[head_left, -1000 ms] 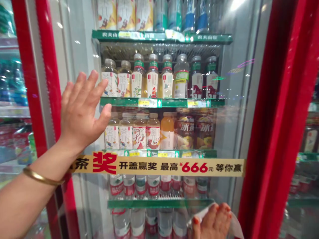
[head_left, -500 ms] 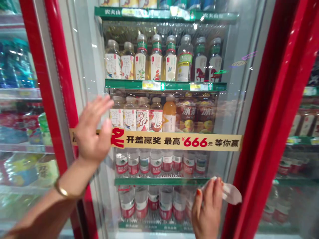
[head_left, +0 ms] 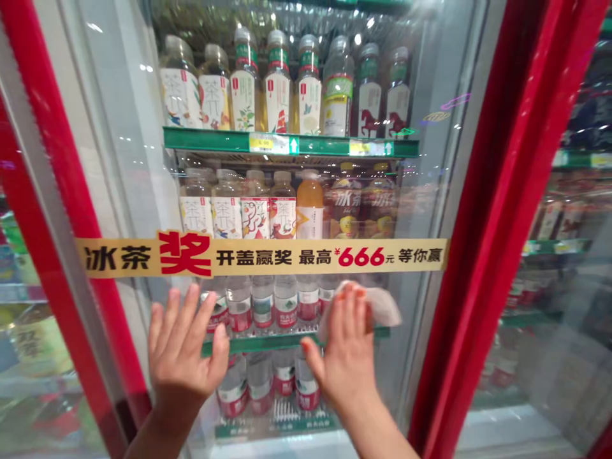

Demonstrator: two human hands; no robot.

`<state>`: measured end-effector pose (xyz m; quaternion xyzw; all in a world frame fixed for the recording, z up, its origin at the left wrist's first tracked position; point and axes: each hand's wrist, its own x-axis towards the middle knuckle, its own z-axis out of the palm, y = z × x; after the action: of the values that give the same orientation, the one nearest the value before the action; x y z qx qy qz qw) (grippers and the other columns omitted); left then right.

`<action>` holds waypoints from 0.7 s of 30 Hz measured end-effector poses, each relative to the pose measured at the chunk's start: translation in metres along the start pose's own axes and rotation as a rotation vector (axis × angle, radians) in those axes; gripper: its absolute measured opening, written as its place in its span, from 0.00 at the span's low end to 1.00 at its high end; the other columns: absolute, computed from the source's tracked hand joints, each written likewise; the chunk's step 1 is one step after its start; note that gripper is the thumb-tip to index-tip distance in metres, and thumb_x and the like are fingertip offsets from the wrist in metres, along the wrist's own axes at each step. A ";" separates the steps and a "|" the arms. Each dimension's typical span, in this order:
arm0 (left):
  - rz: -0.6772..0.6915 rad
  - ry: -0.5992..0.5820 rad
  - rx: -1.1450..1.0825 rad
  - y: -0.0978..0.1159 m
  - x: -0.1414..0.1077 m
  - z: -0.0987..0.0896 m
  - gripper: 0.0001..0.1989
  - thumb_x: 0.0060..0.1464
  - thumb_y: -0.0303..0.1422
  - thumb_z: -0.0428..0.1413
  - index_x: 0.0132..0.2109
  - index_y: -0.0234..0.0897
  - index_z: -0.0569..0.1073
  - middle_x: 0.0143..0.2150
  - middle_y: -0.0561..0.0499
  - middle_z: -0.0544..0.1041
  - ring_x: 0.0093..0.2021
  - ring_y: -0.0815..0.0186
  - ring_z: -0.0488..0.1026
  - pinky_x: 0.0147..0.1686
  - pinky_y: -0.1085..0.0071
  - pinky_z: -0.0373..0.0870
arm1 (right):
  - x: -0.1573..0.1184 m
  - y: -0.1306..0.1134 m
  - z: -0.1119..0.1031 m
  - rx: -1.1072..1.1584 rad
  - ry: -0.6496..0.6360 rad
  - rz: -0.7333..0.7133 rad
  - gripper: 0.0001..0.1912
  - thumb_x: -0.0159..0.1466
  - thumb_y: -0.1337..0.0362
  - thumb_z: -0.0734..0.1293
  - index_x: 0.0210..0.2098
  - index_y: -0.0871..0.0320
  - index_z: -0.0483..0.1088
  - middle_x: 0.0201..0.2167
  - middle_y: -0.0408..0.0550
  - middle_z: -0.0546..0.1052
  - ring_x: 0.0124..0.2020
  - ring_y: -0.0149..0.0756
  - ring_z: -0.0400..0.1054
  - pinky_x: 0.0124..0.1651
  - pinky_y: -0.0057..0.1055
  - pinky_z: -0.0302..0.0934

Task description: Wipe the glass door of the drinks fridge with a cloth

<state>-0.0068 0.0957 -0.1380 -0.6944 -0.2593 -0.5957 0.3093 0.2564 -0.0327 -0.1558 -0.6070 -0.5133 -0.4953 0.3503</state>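
Note:
In the head view my left hand (head_left: 184, 350) faces the glass door (head_left: 411, 344) of a drinks fridge, fingers spread, with nothing in it. It is just below the left part of a yellow promotional strip (head_left: 261, 257). My right hand (head_left: 347, 357) lies flat over a white tissue (head_left: 385, 306), holding it against the glass. One end of the tissue sticks out to the right of my fingers; the rest is covered by the hand. Behind the glass, water bottles (head_left: 285, 303) stand on a shelf at the height of my fingers.
Red door frames (head_left: 507, 210) run down both sides. Inside are green-edged shelves (head_left: 210, 141) with tea bottles (head_left: 277, 95) and an orange drink bottle (head_left: 310, 204). Another fridge section with bottles (head_left: 571, 213) shows at the right.
My left hand has come down from beside the strip to below it. My right hand has moved up and left with the tissue. The view has shifted and turned slightly.

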 end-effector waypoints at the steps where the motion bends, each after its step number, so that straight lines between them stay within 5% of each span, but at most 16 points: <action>1: -0.033 -0.020 0.016 0.000 -0.014 -0.002 0.48 0.57 0.29 0.60 0.81 0.51 0.55 0.83 0.52 0.54 0.82 0.42 0.52 0.80 0.29 0.52 | -0.006 -0.005 0.001 0.005 -0.020 -0.115 0.48 0.78 0.45 0.55 0.83 0.68 0.31 0.85 0.57 0.32 0.86 0.53 0.28 0.81 0.54 0.51; 3: -0.107 -0.056 0.028 -0.003 -0.044 -0.002 0.51 0.54 0.32 0.58 0.82 0.54 0.52 0.84 0.55 0.47 0.83 0.35 0.46 0.76 0.19 0.50 | -0.018 0.001 0.002 -0.011 -0.038 -0.182 0.47 0.78 0.46 0.56 0.83 0.66 0.33 0.86 0.54 0.34 0.86 0.51 0.30 0.81 0.50 0.51; 6: -0.207 -0.088 -0.015 -0.011 -0.078 0.005 0.55 0.48 0.36 0.56 0.81 0.64 0.46 0.83 0.65 0.41 0.83 0.33 0.41 0.74 0.15 0.47 | -0.019 0.029 0.004 -0.050 0.008 0.152 0.46 0.79 0.48 0.54 0.83 0.67 0.27 0.84 0.62 0.27 0.85 0.64 0.26 0.79 0.68 0.47; 8: -0.254 -0.096 -0.027 -0.016 -0.091 0.008 0.58 0.44 0.37 0.57 0.80 0.69 0.45 0.83 0.69 0.40 0.83 0.34 0.41 0.75 0.17 0.47 | -0.010 0.024 0.007 -0.036 0.037 0.322 0.48 0.79 0.46 0.53 0.82 0.68 0.24 0.83 0.68 0.23 0.84 0.72 0.23 0.76 0.79 0.46; 10: -0.282 -0.114 -0.029 -0.018 -0.096 0.010 0.60 0.42 0.37 0.58 0.80 0.72 0.45 0.83 0.71 0.40 0.83 0.35 0.41 0.77 0.20 0.48 | -0.006 -0.005 0.012 -0.005 0.004 0.236 0.51 0.78 0.42 0.54 0.82 0.67 0.26 0.84 0.68 0.28 0.84 0.72 0.24 0.76 0.77 0.49; 12: -0.287 -0.133 -0.025 -0.020 -0.097 0.010 0.60 0.41 0.38 0.58 0.80 0.74 0.44 0.84 0.72 0.40 0.84 0.37 0.41 0.78 0.23 0.49 | -0.012 -0.036 0.015 0.015 -0.048 -0.028 0.54 0.75 0.37 0.57 0.83 0.65 0.33 0.85 0.63 0.38 0.85 0.64 0.26 0.77 0.65 0.55; 14: -0.281 -0.142 -0.015 -0.021 -0.098 0.009 0.60 0.42 0.38 0.58 0.80 0.73 0.44 0.84 0.72 0.39 0.84 0.37 0.41 0.78 0.23 0.48 | -0.021 -0.042 0.015 -0.006 -0.057 -0.189 0.53 0.74 0.35 0.57 0.84 0.63 0.38 0.85 0.58 0.41 0.86 0.58 0.27 0.78 0.58 0.57; 16: -0.278 -0.141 -0.011 -0.022 -0.098 0.010 0.59 0.43 0.39 0.58 0.80 0.73 0.44 0.84 0.72 0.39 0.84 0.37 0.40 0.79 0.23 0.47 | -0.022 -0.019 0.011 -0.045 -0.035 -0.048 0.50 0.77 0.38 0.55 0.83 0.64 0.34 0.85 0.61 0.35 0.85 0.60 0.26 0.79 0.63 0.54; 18: -0.288 -0.134 -0.017 -0.022 -0.098 0.010 0.59 0.43 0.40 0.58 0.80 0.74 0.44 0.84 0.74 0.39 0.84 0.36 0.40 0.79 0.24 0.46 | -0.014 0.009 0.007 -0.051 -0.001 0.244 0.47 0.79 0.44 0.52 0.83 0.65 0.27 0.84 0.66 0.28 0.85 0.66 0.23 0.77 0.76 0.47; 21: -0.310 -0.125 -0.037 -0.021 -0.098 0.011 0.60 0.42 0.39 0.58 0.79 0.76 0.44 0.84 0.75 0.40 0.84 0.36 0.41 0.79 0.25 0.45 | -0.006 0.001 0.009 -0.022 0.004 0.384 0.48 0.79 0.45 0.53 0.82 0.65 0.22 0.83 0.69 0.24 0.84 0.71 0.20 0.73 0.84 0.47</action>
<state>-0.0298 0.1186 -0.2336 -0.6875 -0.3710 -0.5965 0.1841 0.2601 -0.0262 -0.1634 -0.6965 -0.3819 -0.4263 0.4328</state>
